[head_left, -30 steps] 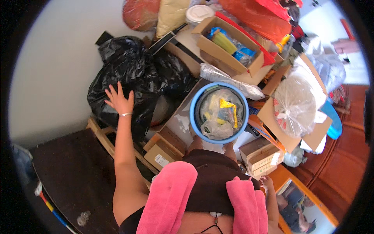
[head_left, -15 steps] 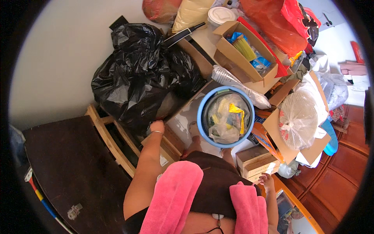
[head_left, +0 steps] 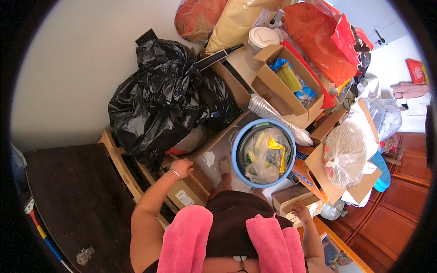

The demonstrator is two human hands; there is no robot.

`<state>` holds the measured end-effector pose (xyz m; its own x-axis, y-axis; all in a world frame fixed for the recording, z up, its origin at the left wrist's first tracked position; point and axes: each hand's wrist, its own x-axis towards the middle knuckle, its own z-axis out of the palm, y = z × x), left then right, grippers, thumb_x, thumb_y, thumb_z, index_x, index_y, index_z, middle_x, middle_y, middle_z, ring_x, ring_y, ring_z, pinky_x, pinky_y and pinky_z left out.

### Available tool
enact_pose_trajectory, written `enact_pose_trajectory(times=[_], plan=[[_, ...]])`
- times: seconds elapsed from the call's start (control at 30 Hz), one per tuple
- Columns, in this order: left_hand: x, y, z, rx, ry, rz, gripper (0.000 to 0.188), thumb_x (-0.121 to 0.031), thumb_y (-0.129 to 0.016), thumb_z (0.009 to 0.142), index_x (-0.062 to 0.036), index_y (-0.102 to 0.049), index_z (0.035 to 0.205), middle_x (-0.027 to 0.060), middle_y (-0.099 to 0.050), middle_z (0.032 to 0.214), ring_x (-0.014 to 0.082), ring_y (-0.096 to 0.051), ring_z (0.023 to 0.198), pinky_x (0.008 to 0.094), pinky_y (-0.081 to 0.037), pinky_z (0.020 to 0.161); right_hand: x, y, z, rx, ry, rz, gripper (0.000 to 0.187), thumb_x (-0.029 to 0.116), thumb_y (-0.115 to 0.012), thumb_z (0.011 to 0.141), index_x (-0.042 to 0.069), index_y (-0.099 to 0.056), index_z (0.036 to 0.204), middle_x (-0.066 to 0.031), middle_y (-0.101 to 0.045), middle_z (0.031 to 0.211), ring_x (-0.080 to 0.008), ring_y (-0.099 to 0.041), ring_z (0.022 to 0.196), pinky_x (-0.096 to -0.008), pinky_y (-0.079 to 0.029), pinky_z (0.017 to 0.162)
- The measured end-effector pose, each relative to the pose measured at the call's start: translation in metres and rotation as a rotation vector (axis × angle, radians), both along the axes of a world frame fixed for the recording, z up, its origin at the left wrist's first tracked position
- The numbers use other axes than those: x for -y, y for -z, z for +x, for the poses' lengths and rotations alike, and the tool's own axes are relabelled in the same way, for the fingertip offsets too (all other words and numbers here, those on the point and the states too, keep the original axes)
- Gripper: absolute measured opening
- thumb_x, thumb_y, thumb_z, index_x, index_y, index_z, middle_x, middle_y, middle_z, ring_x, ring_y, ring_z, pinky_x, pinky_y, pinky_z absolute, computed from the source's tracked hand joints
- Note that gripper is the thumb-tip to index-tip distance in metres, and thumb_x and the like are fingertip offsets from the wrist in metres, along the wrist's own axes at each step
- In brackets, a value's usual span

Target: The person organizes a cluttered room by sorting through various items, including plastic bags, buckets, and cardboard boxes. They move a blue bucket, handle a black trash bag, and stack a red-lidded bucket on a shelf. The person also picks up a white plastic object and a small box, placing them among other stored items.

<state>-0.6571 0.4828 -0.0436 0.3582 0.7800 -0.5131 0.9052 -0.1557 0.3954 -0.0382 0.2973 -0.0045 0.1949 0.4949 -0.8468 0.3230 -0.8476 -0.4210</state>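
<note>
My left hand (head_left: 183,168), with a bracelet on its wrist, is at the upper edge of a brown cardboard box (head_left: 184,193) with a white label. Its fingers are curled over the edge. Just beyond the hand, a large black plastic bag (head_left: 164,100) bulges against the wall, and a red-and-white thing (head_left: 185,142) shows under its lower side. My right hand (head_left: 301,213) hangs beside a pale wooden box (head_left: 291,200), fingers loosely bent and apart, nothing visible in them. In front of me stands a blue-rimmed bucket (head_left: 235,154) with a clear bag (head_left: 264,154) inside.
A dark brown flat board (head_left: 77,195) and wooden slats (head_left: 120,168) lie at the left. Farther back are an open carton (head_left: 273,91), a white-lidded tub (head_left: 264,37) and a red bag (head_left: 318,41). At the right, a clear bundle (head_left: 343,150) fills another open carton.
The view has tilted, so most things sit lower. My left hand has drawn back from the black bag's lower edge; the red-and-white thing and the box label now show. My right hand has shifted slightly left.
</note>
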Motion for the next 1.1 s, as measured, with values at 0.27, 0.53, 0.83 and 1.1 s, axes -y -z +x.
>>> enact_pose_trajectory(times=[0.27,0.53,0.83,1.1], plan=[[-0.067,-0.11,0.032,0.267,-0.185,0.776,0.019,-0.005,-0.062,0.07,-0.0013,-0.059,0.089,0.014,-0.059,0.078,0.0318,-0.058,0.073,0.0393,-0.047,0.064,-0.12,-0.071,-0.045,-0.153,-0.027,0.247,0.026,0.01,-0.054,0.085,0.0,-0.054,0.109,-0.0066,-0.061,0.091,-0.0131,-0.06,0.076,-0.0232,-0.047,0.064],[-0.071,-0.18,0.018,-0.084,-0.303,0.776,0.059,-0.012,-0.066,0.07,0.0004,-0.043,0.123,0.0225,-0.052,0.112,0.0377,-0.052,0.098,0.041,-0.044,0.083,-0.219,-0.065,-0.102,-0.427,-0.163,0.42,0.029,0.013,-0.055,0.085,-0.001,-0.054,0.111,-0.0079,-0.062,0.095,-0.0145,-0.061,0.079,-0.0246,-0.048,0.064],[-0.211,-0.131,-0.036,-0.457,-0.578,0.498,0.085,-0.058,-0.056,0.075,-0.025,-0.015,0.141,0.0153,-0.01,0.146,0.0363,-0.016,0.132,0.0577,-0.018,0.101,-0.344,-0.072,-0.256,-0.74,-0.283,0.151,0.038,0.018,-0.055,0.085,0.001,-0.047,0.118,-0.0099,-0.059,0.104,-0.0193,-0.061,0.086,-0.0285,-0.049,0.071],[-0.235,-0.035,-0.074,-0.309,-0.616,0.377,0.081,-0.063,-0.054,0.072,-0.0293,-0.024,0.139,0.0077,-0.006,0.148,0.0348,-0.009,0.134,0.0642,-0.012,0.099,-0.531,0.038,-0.385,-0.748,0.113,0.094,0.034,0.016,-0.055,0.084,0.005,-0.046,0.116,-0.0149,-0.055,0.109,-0.0288,-0.058,0.095,-0.0376,-0.049,0.075]])
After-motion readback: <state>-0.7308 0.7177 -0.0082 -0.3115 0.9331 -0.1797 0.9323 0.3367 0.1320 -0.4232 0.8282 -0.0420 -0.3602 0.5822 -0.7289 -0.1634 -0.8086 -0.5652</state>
